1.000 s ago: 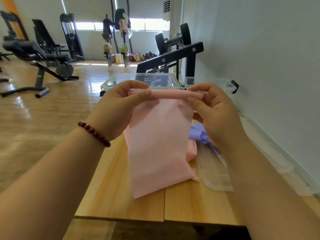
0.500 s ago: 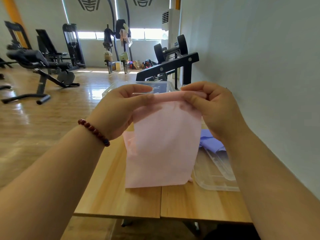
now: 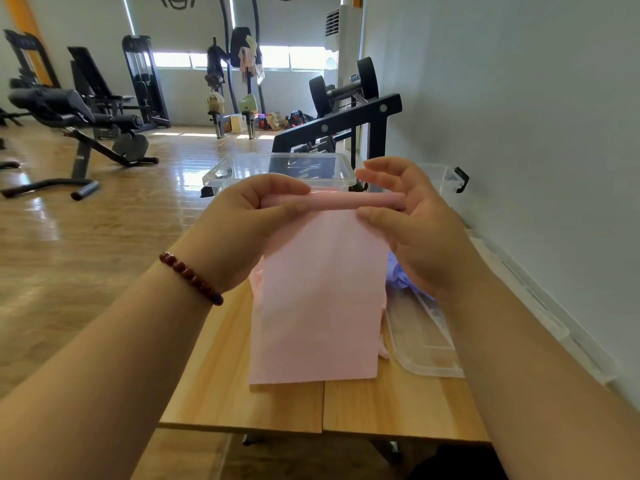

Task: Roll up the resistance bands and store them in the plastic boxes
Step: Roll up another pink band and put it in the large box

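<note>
The person holds a pink resistance band (image 3: 318, 289) up in front of the chest with both hands, above the wooden tabletop (image 3: 284, 403). The top edge of the band is rolled into a thin tube, and the rest hangs down flat like a sheet. Its lower edge reaches the tabletop, where some more pink material lies bunched behind it.

The left hand (image 3: 242, 223) grips the left end of the roll, with the thumb in front and the fingers curled over the top. A bracelet (image 3: 190, 277) of dark red beads is on this wrist. The right hand (image 3: 415, 220) holds the right end: the thumb presses the roll against the lower fingers, while the upper fingers are stretched out and lifted a little above the roll.

Behind the hands a clear plastic box (image 3: 284, 168) stands on the far part of the tabletop, without lid. A second clear box (image 3: 446, 176) with a black latch is beside it, close to the wall (image 3: 519, 98). A clear lid (image 3: 426, 341) lies flat on the tabletop at the right of the band, and a purple band (image 3: 398, 275) lies crumpled at its far end, partly hidden by the right hand.

Farther back there is a black dumbbell rack (image 3: 346, 116) and a gym bench (image 3: 69, 112) on the wooden floor
</note>
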Action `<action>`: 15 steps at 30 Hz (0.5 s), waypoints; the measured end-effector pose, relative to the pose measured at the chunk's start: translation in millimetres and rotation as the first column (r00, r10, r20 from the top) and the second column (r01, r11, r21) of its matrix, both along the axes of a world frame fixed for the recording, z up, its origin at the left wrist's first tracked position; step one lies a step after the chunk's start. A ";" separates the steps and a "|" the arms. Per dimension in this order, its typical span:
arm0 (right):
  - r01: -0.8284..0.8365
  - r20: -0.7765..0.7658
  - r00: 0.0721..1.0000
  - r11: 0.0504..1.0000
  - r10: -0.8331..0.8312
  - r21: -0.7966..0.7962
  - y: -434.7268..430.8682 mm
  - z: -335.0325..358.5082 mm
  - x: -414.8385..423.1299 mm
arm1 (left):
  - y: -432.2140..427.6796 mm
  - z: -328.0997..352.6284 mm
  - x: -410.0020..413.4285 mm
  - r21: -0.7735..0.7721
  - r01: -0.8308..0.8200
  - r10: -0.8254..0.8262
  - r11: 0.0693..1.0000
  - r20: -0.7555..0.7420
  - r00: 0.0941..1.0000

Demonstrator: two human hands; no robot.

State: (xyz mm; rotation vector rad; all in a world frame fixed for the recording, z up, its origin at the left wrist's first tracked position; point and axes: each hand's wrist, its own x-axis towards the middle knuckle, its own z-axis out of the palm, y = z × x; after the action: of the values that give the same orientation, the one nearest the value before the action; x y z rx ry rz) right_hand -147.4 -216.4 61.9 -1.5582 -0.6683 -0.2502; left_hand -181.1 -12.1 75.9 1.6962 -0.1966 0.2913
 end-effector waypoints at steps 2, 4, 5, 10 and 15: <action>-0.018 -0.006 1.000 1.000 0.018 0.001 1.5 -4.1 1.9 | -0.7 -5.5 -0.3 -0.002 0.003 -0.003 1.000 -0.003 1.000; -0.059 -0.039 0.997 0.998 0.060 0.023 2.9 -8.1 5.3 | -0.9 -10.4 1.4 -0.014 0.011 -0.011 1.000 -0.003 1.000; -0.078 -0.061 0.995 0.996 0.080 0.032 3.6 -10.5 6.8 | -0.5 -12.8 2.1 -0.016 0.016 -0.017 1.000 -0.003 1.000; -0.096 -0.100 0.990 0.995 0.099 0.031 4.7 -23.0 12.2 | 1.7 -23.9 6.0 -0.010 -0.008 0.008 1.000 -0.011 1.000; 0.057 -0.028 0.998 0.988 -0.062 -0.147 5.3 -31.1 17.1 | 6.3 -34.2 13.8 -0.051 -0.083 0.082 0.995 -0.024 0.996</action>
State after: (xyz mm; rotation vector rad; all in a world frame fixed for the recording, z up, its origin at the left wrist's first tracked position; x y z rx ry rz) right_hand -130.3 -211.2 30.8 -1.7205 -0.6272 -0.2242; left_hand -167.4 -5.8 41.7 1.6577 -0.1016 0.3365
